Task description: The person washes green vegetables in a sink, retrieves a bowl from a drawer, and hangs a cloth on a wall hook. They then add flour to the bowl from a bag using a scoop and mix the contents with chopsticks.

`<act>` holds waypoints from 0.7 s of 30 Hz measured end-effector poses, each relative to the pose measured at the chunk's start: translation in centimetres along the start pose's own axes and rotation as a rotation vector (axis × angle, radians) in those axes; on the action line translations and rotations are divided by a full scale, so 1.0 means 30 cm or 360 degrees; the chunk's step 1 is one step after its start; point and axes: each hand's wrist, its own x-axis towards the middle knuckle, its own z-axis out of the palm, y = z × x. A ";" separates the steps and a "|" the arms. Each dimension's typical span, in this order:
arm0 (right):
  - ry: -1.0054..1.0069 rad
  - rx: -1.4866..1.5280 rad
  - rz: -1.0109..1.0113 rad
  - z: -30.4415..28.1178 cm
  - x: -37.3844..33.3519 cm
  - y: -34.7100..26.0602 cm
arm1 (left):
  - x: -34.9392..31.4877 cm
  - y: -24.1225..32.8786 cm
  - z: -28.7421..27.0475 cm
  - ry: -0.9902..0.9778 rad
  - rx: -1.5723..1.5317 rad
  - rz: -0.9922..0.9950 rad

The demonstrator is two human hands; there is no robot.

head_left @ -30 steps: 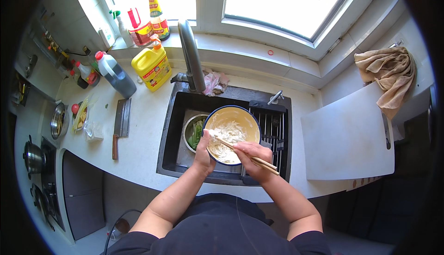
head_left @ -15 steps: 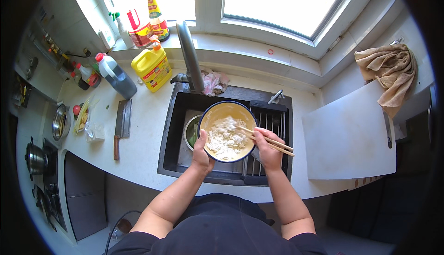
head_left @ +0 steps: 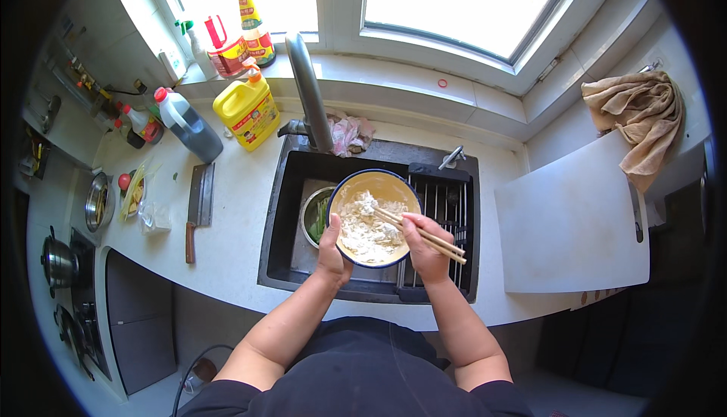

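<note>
While the left hand grips the yellow bowl over the black sink, the right hand holds chopsticks in the white flour mix, so stirring seems underway and needs steady, gentle turns next.

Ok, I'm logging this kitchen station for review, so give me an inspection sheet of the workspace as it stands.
Surface: white counter around a black sink.
Job's things: yellow bowl of white floury mix held over the sink; chopsticks in it.
Clutter: cleaver, yellow jug, dark bottle, cutting board, cloth.
Grippers: left hand grips the bowl rim; right hand holds the chopsticks.
Cables: dark cable by the floor.
Surroundings: window, faucet, stove pots.
</note>
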 end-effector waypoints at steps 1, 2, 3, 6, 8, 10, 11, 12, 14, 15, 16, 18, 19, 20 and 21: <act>-0.0038 0.0048 0.0042 -0.006 -0.001 0.008 | -0.003 0.010 0.003 -0.0009 0.0000 -0.0017; -0.0081 0.0097 0.0086 -0.011 0.000 0.017 | -0.007 0.018 0.000 -0.0013 -0.0003 -0.0033; -0.0044 0.0106 -0.0039 -0.015 0.008 0.026 | -0.007 0.020 -0.004 -0.0025 -0.0024 -0.0060; 0.0016 -0.0221 -0.0664 -0.045 0.054 0.006 | -0.005 0.028 0.002 0.0033 -0.0094 -0.0026; 0.0092 -0.0332 -0.0739 -0.066 0.048 -0.004 | -0.014 0.048 0.012 0.0017 -0.0101 0.0001; 0.0090 -0.0328 -0.0820 -0.057 0.061 -0.005 | -0.011 0.060 0.019 0.0004 -0.0096 -0.0027; 0.0093 -0.0327 -0.0858 -0.051 0.066 -0.006 | -0.006 0.065 0.023 -0.0002 -0.0084 -0.0067; 0.0041 -0.0273 -0.0840 -0.040 0.070 -0.005 | -0.005 0.066 0.025 -0.0007 -0.0073 -0.0107; -0.0061 -0.0158 -0.0811 -0.007 0.077 0.000 | -0.002 0.059 0.028 -0.0024 -0.0071 -0.0137; -0.0195 -0.0126 -0.0777 -0.002 0.069 -0.012 | 0.003 0.059 0.027 -0.0024 -0.0080 -0.0145; -0.0369 -0.0126 -0.0751 -0.009 0.061 -0.021 | 0.006 0.061 0.027 -0.0024 -0.0089 -0.0152; -0.0639 -0.0041 -0.0771 -0.021 0.054 -0.058 | 0.002 0.077 0.028 -0.0064 -0.0059 -0.0158; -0.0650 -0.0055 -0.0783 -0.020 0.062 -0.057 | 0.004 0.077 0.024 -0.0061 -0.0059 -0.0181; -0.0610 -0.0085 -0.0802 -0.018 0.066 -0.060 | 0.003 0.075 0.022 -0.0060 -0.0060 -0.0206; -0.0570 -0.0114 -0.0821 -0.016 0.071 -0.067 | 0.001 0.073 0.021 -0.0051 -0.0076 -0.0233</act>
